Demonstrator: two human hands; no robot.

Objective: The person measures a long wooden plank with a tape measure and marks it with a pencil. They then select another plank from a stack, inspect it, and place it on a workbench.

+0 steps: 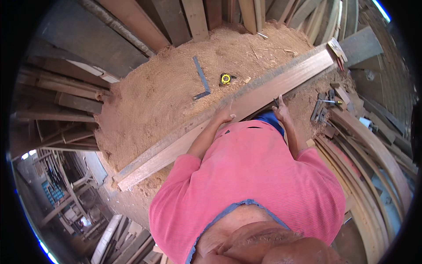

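Note:
A long, pale wooden board [263, 97] lies diagonally in front of me, along a rough grey beam [184, 125]. My left hand [223, 115] rests on the board near its middle, fingers laid over its face and no tool in them. Close to the board's near edge, my right hand [282, 112] is closed around a short, dark, stick-like thing [276, 102], too small to name exactly. At the board's far right end, a wooden block [337, 50] sits across it, with a red-handled tool [340, 64] beside it.
Sawdust [154, 97] covers the floor beyond the beam. On it lie a metal square [201, 77] and a yellow-black tape measure [225, 79]. Several hand tools [323, 105] sit at my right, near curved timber pieces [373, 141]. Planks [132, 22] lean along the far side.

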